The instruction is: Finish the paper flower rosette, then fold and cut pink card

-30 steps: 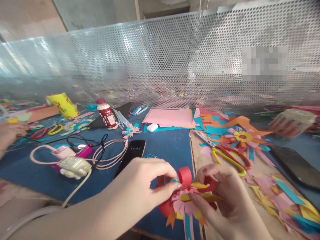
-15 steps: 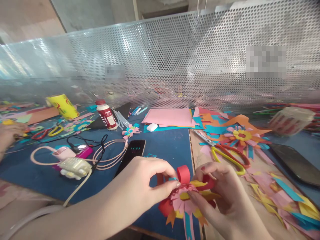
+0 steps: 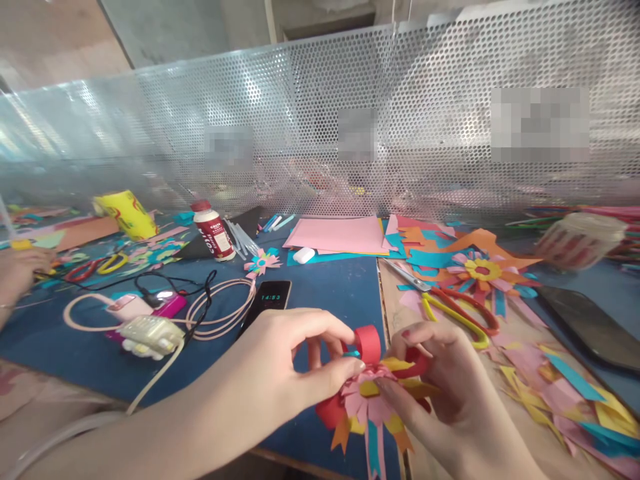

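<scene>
A layered paper flower (image 3: 370,400) with pink, yellow, orange and red petals sits between my hands at the near edge of the blue table (image 3: 330,287). My left hand (image 3: 290,360) pinches its top by the red paper loop (image 3: 369,343), thumb and fingers closed. From the right, my right hand (image 3: 445,387) grips the flower, fingers curled over the red and yellow petals. A teal and pink strip hangs down from its centre.
Red-and-yellow scissors (image 3: 460,313) and a finished paper flower (image 3: 483,272) lie right of my hands, with a dark phone (image 3: 590,327) and paper scraps. A phone (image 3: 267,300), cables, a bottle (image 3: 214,230) and pink sheets (image 3: 340,235) lie beyond. Another person's hand (image 3: 15,273) is at far left.
My hands and the flower have stayed almost in place; my left fingers shifted slightly on the red loop. The view has drifted a little.
</scene>
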`<state>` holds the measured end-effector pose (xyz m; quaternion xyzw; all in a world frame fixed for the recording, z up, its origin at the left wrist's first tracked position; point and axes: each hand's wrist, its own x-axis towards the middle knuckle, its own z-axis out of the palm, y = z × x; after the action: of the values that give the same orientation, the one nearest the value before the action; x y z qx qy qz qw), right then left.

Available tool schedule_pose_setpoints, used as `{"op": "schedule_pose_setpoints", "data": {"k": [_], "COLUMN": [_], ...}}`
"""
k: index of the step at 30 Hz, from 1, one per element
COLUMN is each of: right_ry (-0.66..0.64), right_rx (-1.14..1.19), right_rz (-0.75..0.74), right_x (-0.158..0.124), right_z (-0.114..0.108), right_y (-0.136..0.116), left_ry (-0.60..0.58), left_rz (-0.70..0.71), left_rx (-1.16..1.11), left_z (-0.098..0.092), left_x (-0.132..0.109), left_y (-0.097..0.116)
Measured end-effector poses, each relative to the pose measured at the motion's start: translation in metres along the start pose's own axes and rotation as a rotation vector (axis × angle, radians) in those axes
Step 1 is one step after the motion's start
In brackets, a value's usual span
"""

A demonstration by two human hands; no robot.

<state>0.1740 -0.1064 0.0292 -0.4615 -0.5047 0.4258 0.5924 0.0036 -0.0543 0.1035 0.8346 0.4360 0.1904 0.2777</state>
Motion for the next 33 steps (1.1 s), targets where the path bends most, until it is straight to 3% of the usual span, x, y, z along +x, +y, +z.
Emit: {"op": "schedule_pose_setpoints", "data": {"k": [13, 22, 33], "right_ry": [-0.005, 0.012, -0.015], "right_rx": [0.016, 0.003, -0.037], "right_rz": [0.065, 0.095, 0.047], "right_x": [0.006, 0.012, 0.015], "right_z": [-0.004, -0.006, -0.01], "right_y": [-0.002, 0.001, 0.007], "left_ry": [0.2, 0.124, 0.1], "left_rz": [0.126, 0.144, 0.134], "left_rx": [0.082, -0.037, -0.07], "left_z": [0.003, 0.004, 0.006], "left_x": [0.001, 0.009, 0.013], "left_y": [-0.006, -0.014, -0.009]}}
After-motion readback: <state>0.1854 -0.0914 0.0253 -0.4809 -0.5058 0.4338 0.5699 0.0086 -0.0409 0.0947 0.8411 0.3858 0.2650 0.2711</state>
